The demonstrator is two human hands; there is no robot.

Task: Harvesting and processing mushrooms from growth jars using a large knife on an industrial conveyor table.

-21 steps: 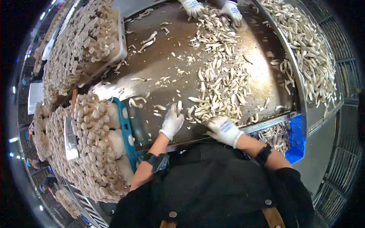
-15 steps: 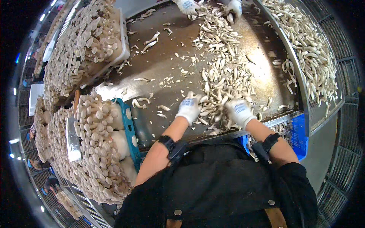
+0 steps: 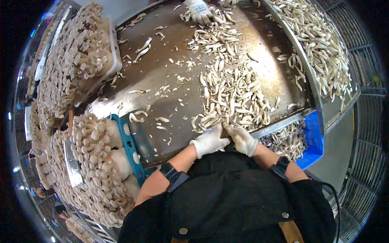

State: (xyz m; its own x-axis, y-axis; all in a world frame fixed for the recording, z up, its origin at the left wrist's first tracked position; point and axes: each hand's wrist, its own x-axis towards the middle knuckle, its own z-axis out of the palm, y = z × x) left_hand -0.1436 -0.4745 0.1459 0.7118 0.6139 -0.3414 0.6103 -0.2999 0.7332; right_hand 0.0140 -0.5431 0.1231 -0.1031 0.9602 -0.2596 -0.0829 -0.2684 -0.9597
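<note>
A heap of small pale mushrooms [image 3: 233, 89] runs down the metal worktable [image 3: 166, 101] to its near edge. At that end, my left hand [image 3: 210, 142], in a white glove, lies against the heap with thumb and fingers apart. Close beside it is my right hand [image 3: 242, 139], also gloved, its fingers stretched toward the left fingertips. The two hands almost meet at the mushrooms' near border, and I see nothing gripped in either. Some fingertips are hard to make out.
A co-worker's gloved hand [image 3: 197, 11] is at the heap's far end. Mushroom clusters fill a white crate [image 3: 116, 50] and a teal crate [image 3: 129, 142] at left. A blue basket [image 3: 315, 135] and a side tray [image 3: 302, 52] at right hold more mushrooms.
My hands have drawn back from the heap toward me and come together at the table's near edge. The view has shifted slightly. One co-worker's hand has moved nearly out of view.
</note>
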